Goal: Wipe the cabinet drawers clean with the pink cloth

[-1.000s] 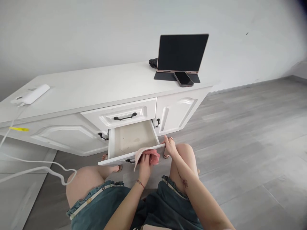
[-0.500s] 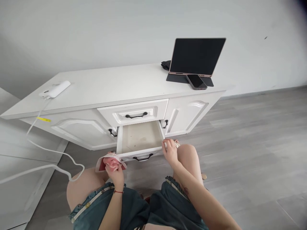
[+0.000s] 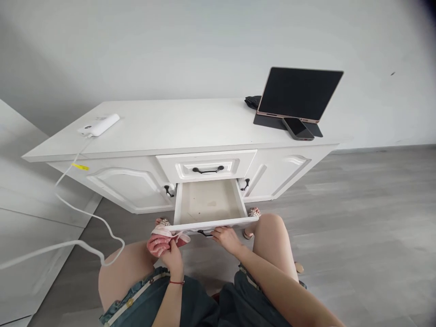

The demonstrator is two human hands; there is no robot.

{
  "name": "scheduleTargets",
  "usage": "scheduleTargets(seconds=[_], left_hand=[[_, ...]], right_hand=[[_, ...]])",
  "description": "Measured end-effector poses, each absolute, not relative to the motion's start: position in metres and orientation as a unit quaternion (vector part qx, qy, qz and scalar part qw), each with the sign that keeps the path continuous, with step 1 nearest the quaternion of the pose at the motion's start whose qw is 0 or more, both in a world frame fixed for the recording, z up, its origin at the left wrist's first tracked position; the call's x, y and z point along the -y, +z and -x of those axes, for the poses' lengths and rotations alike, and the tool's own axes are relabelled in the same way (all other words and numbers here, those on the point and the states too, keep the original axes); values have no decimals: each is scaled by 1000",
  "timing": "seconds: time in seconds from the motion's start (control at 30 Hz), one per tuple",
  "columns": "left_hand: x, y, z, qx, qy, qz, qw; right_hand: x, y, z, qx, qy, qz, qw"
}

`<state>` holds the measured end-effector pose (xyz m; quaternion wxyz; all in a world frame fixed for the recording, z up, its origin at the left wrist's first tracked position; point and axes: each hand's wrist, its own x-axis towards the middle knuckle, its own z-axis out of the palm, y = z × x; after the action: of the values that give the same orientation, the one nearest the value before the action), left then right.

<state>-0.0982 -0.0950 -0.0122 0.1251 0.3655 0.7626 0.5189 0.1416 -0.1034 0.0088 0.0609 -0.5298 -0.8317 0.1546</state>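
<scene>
The lower drawer of the white cabinet is pulled out; its inside is bare apart from small dark specks and a faint stain. My right hand is at the drawer front, its fingers curled over the right part of the black drawer handle. My left hand grips a crumpled pink and red cloth with a white edge. That cloth is at the left front corner of the drawer, and part of it is hidden by my fingers.
On the white cabinet top stand a tablet on a dark stand, a phone and a black folded item. A white device trails a white cable down the left. My knees flank the drawer.
My right hand has moved left from the drawer's right front corner to the handle. The cloth in my left hand is bunched differently. The view has shifted slightly.
</scene>
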Motion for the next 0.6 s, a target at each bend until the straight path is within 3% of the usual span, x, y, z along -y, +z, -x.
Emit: scheduleTargets(seconds=[0.2, 0.6], left_hand=[[96, -12, 100, -776, 510, -350, 125], [124, -24, 62, -669, 405, -547, 300]], right_hand=[[66, 11, -139, 784, 141, 601, 66], [-59, 17, -133, 717, 162, 675, 63]])
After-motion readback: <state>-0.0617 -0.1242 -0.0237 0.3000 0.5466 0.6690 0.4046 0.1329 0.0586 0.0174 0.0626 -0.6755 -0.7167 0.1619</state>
